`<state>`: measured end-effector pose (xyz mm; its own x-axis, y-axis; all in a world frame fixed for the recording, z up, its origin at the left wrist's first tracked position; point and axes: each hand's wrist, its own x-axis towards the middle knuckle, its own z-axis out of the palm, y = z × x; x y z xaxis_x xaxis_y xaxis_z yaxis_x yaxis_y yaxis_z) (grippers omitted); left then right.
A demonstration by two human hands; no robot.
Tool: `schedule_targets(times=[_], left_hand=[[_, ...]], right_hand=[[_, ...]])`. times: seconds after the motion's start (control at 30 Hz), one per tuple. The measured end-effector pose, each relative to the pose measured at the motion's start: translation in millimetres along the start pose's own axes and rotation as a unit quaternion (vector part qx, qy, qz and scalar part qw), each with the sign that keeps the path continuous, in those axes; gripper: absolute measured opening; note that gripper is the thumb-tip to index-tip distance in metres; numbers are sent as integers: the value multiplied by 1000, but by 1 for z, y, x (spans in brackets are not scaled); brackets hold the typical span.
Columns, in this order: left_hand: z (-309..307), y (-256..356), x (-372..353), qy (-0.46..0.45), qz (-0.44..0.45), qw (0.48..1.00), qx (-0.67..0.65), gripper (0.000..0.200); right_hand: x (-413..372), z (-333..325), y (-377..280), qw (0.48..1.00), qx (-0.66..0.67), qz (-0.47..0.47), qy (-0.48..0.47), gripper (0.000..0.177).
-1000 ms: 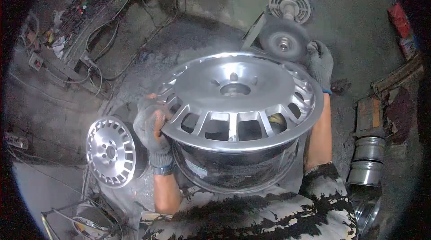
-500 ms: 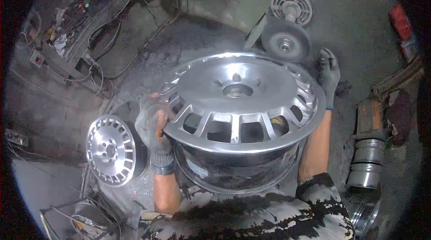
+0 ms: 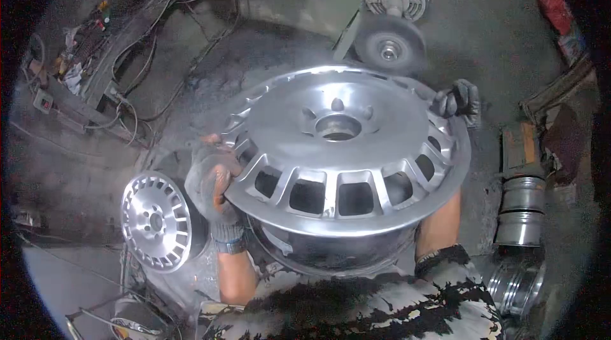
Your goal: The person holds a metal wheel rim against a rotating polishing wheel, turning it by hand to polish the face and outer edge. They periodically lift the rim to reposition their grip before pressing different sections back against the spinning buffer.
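Dusty grey floor lies behind the large, slotted, silver metal wheel rim. Left hand and right hand (both grey-gloved) grasp its opposite edges: seemingly a steadying step, any next move calling for an even grip.

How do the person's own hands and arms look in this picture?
The left hand wears a grey glove with a ribbed, darker cuff and bluish edging. The right hand wears a dark grey glove. The right sleeve is patterned black and whitish; both forearms are bare.
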<state>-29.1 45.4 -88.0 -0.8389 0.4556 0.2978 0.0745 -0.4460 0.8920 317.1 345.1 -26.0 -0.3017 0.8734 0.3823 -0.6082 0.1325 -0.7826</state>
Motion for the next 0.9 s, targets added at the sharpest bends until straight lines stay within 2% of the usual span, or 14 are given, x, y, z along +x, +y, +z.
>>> schedule_targets(times=[0.07, 0.13, 0.23, 0.43, 0.53, 0.63, 0.73, 0.9], left_hand=[[-1, -5, -1, 1, -16, 1000, -22, 39], [-4, 1, 2, -72, 86, 992, 59, 40], [2, 20, 10, -112, 162, 973, 121, 41], [5, 29, 7, -85, 161, 974, 135, 40], [-2, 28, 9, -86, 190, 964, 166, 39], [-3, 33, 9, -80, 169, 969, 163, 39], [0, 31, 11, -84, 205, 959, 178, 39], [5, 35, 9, -46, 150, 967, 201, 39]], right_hand=[[-12, 9, -8, 998, -49, -21, 21, 22], [-17, 16, -10, 995, -90, -40, 33, 22], [-21, 26, -15, 989, -124, -60, 44, 22], [-15, 35, -5, 986, -141, -72, 48, 22], [-11, 37, 1, 987, -141, -67, 47, 22], [-7, 38, 9, 988, -137, -58, 42, 22], [-1, 36, 16, 989, -134, -50, 41, 21], [12, 38, 29, 990, -135, -33, 32, 21]])
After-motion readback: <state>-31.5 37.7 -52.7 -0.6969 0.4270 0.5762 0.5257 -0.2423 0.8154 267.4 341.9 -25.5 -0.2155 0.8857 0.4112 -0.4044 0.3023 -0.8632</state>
